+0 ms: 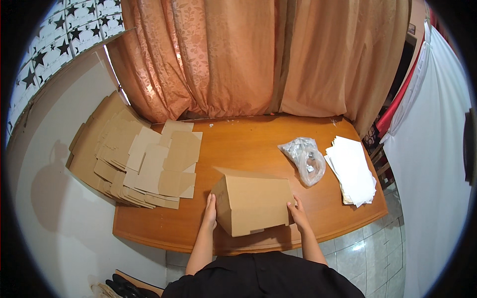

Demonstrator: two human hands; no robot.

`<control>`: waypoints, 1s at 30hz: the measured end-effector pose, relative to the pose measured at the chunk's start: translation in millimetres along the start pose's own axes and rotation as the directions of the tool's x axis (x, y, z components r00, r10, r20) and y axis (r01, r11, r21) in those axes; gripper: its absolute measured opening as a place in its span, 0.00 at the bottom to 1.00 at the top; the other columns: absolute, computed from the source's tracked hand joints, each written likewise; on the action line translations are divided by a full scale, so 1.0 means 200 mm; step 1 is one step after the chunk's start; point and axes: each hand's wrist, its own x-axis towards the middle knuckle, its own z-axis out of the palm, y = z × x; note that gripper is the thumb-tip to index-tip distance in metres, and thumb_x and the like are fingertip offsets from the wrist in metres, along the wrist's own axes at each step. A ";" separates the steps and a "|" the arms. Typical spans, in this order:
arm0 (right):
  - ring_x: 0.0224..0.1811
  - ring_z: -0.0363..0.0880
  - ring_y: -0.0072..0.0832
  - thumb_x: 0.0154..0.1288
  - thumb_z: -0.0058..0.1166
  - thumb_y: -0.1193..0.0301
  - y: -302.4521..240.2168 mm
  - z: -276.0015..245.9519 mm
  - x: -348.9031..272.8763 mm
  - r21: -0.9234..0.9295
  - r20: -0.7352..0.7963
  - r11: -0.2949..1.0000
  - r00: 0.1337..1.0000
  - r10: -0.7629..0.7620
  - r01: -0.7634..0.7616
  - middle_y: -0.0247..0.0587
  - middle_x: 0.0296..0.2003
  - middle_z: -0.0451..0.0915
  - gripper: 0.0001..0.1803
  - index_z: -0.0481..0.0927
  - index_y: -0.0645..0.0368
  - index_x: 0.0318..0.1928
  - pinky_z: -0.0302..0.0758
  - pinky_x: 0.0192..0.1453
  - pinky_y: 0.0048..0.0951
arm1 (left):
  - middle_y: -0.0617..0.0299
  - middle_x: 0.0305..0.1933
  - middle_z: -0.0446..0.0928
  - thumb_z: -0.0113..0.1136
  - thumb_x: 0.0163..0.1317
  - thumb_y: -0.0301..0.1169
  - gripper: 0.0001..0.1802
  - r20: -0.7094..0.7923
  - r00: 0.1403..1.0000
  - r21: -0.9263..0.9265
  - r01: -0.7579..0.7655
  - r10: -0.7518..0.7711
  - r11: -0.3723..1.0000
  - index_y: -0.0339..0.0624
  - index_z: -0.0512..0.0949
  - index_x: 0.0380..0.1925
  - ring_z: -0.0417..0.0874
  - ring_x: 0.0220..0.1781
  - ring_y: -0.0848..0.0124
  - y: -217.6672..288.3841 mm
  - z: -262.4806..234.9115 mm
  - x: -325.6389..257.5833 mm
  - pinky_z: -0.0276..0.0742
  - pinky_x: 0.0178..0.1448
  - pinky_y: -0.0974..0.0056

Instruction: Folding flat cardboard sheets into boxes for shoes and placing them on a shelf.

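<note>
A brown cardboard box (258, 201) is held between my two hands at the near edge of the table. It is folded into shape and tilted, with one broad face turned up toward me and a flap standing out at its far side. My left hand (210, 208) presses flat along the box's left side, its fingers partly hidden by the wrist. At the lower right corner, my right hand (297, 212) grips the box with thumb and fingers on its edge. The inside of the box does not show.
Flattened cardboard boxes (144, 159) lie in an overlapping pile at the table's left, against the wall. A clear plastic bag (305, 159) with small items and a stack of white paper (352, 171) lie at the right of the wooden table (243, 139). Curtains (238, 59) hang behind.
</note>
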 end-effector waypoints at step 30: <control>0.31 0.70 0.15 0.62 0.48 0.66 0.18 -0.32 0.37 0.663 0.256 0.709 0.963 0.088 -0.241 0.31 0.31 0.75 0.19 0.74 0.63 0.50 0.67 0.35 0.20 | 0.53 0.57 0.70 0.29 0.66 0.62 0.40 0.002 0.996 -0.192 -0.083 0.085 0.978 0.37 0.64 0.59 0.70 0.58 0.65 -0.27 0.02 0.11 0.66 0.61 0.61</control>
